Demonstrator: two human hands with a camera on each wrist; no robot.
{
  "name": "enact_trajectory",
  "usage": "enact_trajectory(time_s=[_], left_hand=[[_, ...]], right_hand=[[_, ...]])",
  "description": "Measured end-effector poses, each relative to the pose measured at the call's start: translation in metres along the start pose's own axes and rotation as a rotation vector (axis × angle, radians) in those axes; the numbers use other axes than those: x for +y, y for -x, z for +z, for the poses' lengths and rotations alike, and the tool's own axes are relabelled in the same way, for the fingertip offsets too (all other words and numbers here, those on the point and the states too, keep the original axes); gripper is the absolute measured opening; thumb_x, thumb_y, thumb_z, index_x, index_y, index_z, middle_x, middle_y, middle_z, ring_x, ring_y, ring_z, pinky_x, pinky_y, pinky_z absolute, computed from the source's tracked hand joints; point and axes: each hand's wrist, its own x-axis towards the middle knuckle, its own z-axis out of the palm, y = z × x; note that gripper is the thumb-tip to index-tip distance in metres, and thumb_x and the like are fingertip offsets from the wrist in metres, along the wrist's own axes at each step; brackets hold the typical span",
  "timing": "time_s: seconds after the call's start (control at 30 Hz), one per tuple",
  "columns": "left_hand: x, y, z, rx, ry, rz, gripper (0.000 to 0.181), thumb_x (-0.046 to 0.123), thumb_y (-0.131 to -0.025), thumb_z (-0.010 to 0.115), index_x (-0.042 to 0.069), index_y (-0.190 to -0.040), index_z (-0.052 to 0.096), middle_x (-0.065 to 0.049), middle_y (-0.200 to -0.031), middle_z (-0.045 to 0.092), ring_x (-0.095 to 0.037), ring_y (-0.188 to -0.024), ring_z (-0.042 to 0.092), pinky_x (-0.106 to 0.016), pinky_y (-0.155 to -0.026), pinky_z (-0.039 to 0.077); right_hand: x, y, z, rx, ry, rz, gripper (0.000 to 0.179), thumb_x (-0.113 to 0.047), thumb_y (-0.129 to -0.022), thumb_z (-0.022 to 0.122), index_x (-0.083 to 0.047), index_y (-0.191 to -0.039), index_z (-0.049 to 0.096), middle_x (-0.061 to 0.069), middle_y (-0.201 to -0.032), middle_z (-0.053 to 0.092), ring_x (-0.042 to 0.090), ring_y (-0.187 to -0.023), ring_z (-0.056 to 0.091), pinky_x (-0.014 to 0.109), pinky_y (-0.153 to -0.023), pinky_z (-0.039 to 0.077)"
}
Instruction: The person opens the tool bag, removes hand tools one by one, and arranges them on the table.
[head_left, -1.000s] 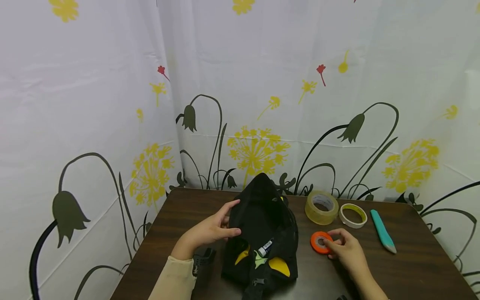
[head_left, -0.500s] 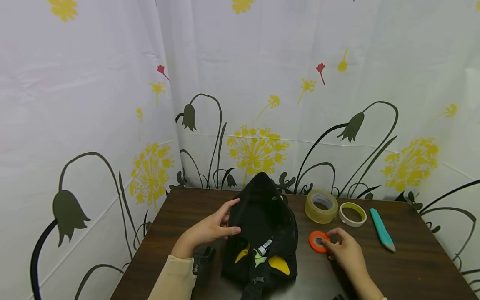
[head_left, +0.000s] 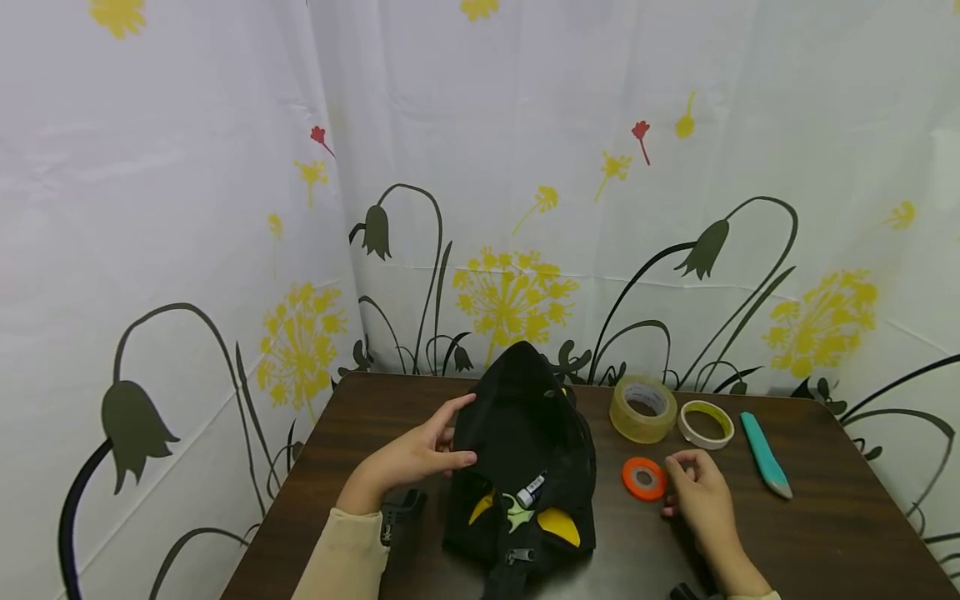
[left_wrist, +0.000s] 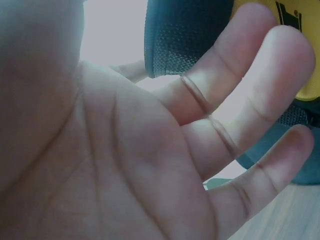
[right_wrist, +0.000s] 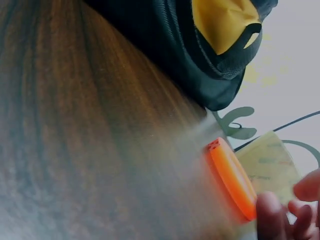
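A black bag (head_left: 510,417) with yellow patches stands mid-table, its mouth facing me. Inside show a small white-labelled tube (head_left: 530,491) and a light green piece (head_left: 517,514). My left hand (head_left: 412,454) rests against the bag's left edge, thumb and index finger spread. The left wrist view shows those fingers (left_wrist: 235,95) extended and relaxed, with the palm uncovered. An orange tape roll (head_left: 627,481) lies flat on the table. Just right of it is my right hand (head_left: 701,496), fingers loosely bent and holding nothing. In the right wrist view, fingertips (right_wrist: 270,215) overlap the roll's near end.
Behind the orange roll are a wide clear tape roll (head_left: 630,429) and a narrow white tape roll (head_left: 693,440). Farther right lies a teal cutter-like tool (head_left: 763,454). The brown wooden table (head_left: 825,542) ends at a white flower-printed curtain (head_left: 510,125).
My right hand has let go of the orange tape roll and drawn slightly right of it. My left hand stays at the bag's edge.
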Motion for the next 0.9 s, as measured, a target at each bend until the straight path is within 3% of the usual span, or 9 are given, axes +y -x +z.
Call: enact_trajectory(time_s=[0.1, 0.3, 0.57, 0.73, 0.9], left_hand=[[-0.001, 0.001, 0.0, 0.001, -0.001, 0.01, 0.091, 0.035, -0.097, 0.07, 0.046, -0.159, 0.005, -0.014, -0.127, 0.067, -0.045, -0.1, 0.061, -0.058, -0.087, 0.053], [-0.005, 0.001, 0.003, -0.016, 0.001, 0.002, 0.09, 0.035, -0.097, 0.07, 0.047, -0.159, 0.005, -0.014, -0.128, 0.067, -0.048, -0.102, 0.06, -0.058, -0.088, 0.053], [-0.005, 0.002, 0.005, -0.01, 0.007, 0.001, 0.089, 0.036, -0.098, 0.069, 0.046, -0.159, 0.006, -0.017, -0.128, 0.066, -0.045, -0.104, 0.062, -0.056, -0.088, 0.053], [-0.003, 0.0, 0.005, 0.008, -0.01, -0.009, 0.09, 0.038, -0.097, 0.07, 0.046, -0.16, 0.005, -0.014, -0.116, 0.069, -0.049, -0.099, 0.061, -0.057, -0.088, 0.053], [-0.001, -0.001, 0.004, 0.023, -0.03, -0.009, 0.092, 0.04, -0.096, 0.07, 0.045, -0.16, 0.005, -0.013, -0.105, 0.069, -0.047, -0.094, 0.061, -0.058, -0.087, 0.053]], right_hand=[[-0.001, 0.002, 0.0, 0.019, -0.035, -0.028, 0.033, -0.038, -0.102, 0.061, -0.008, -0.115, 0.057, -0.002, -0.062, 0.044, 0.023, -0.048, 0.06, 0.041, -0.047, 0.056], [-0.011, 0.011, 0.006, -0.047, -0.06, -0.091, 0.041, -0.043, -0.1, 0.063, -0.005, -0.114, 0.06, -0.004, -0.06, 0.043, 0.023, -0.045, 0.052, 0.038, -0.047, 0.052], [-0.068, 0.027, 0.008, -0.093, -0.089, -0.267, 0.029, -0.033, -0.103, 0.06, -0.006, -0.115, 0.059, -0.003, -0.065, 0.042, 0.018, -0.047, 0.044, 0.034, -0.045, 0.043], [-0.119, 0.039, 0.019, -0.253, -0.162, -0.309, 0.029, -0.033, -0.102, 0.062, -0.006, -0.113, 0.058, 0.002, -0.069, 0.046, 0.031, -0.051, 0.048, 0.038, -0.045, 0.048], [-0.156, 0.042, 0.044, -0.461, -0.233, -0.375, 0.028, -0.03, -0.103, 0.061, -0.004, -0.113, 0.057, 0.003, -0.072, 0.047, 0.028, -0.054, 0.047, 0.037, -0.046, 0.048]])
